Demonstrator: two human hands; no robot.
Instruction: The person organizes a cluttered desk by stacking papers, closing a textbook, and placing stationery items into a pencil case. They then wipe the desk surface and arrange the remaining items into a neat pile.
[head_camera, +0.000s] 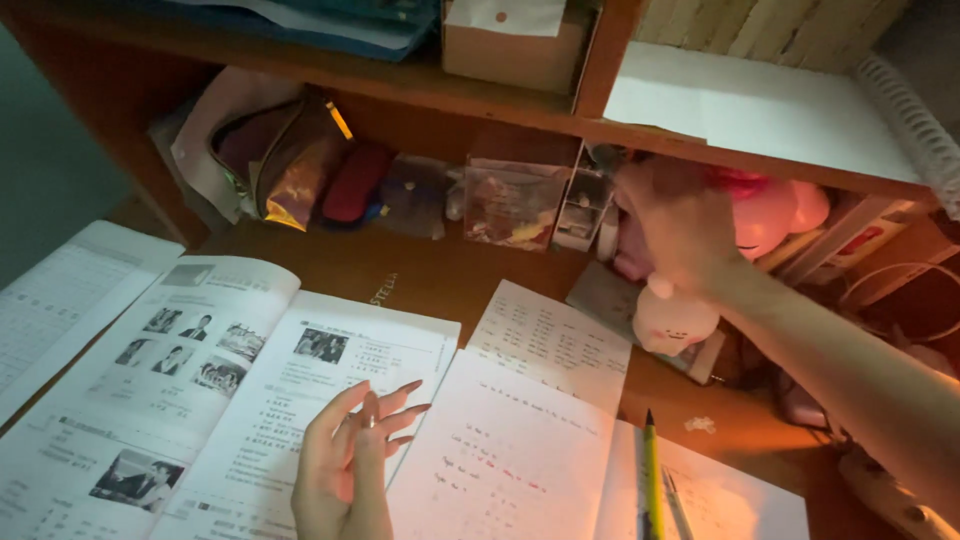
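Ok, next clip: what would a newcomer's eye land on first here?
Probably the right hand reaching up under the wooden shelf at the back right, in front of a pink plush toy. Next, the open textbook with small photos spread over the desk's left half, with the left hand raised over its right page. A handwritten notebook lies open beside it, a green pencil on top.

Wooden worktop (440, 275), reddish-brown, lit dimly; warm orange glow falls at lower right. Wooden shelf (400, 75) spans above it, with an upright divider (605, 50). Grey-green wall (40, 150) at left, in shade.
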